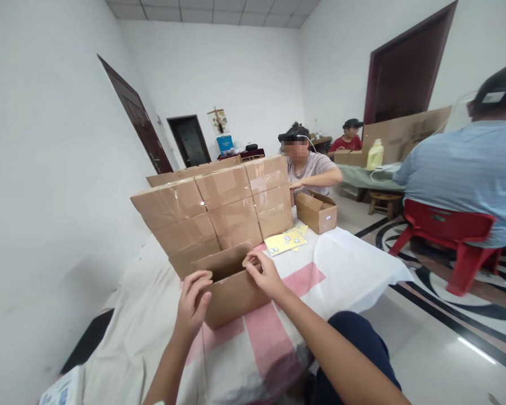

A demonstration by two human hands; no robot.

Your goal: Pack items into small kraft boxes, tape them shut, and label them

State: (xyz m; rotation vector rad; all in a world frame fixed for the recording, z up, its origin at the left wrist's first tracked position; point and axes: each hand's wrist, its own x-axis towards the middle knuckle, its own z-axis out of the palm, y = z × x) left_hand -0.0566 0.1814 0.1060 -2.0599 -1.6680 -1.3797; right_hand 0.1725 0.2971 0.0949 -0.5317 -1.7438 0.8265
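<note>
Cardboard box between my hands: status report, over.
Left hand at left end of cardboard box, right hand at right end. Box upright, top open. Taped cardboard wall close behind.

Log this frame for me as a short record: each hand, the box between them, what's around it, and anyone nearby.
Left hand: at the left end of the box, fingers by its end flap, thumb apart
Right hand: at the opposite end, fingertips by the flap there; firmness of grip unclear
Box: brown cardboard, open on top
Behind it: taped cardboard wall
Beyond, to the right: yellow printed sheets, second cardboard box
Surface: pink-and-white cloth
Nearby: three other people
</note>
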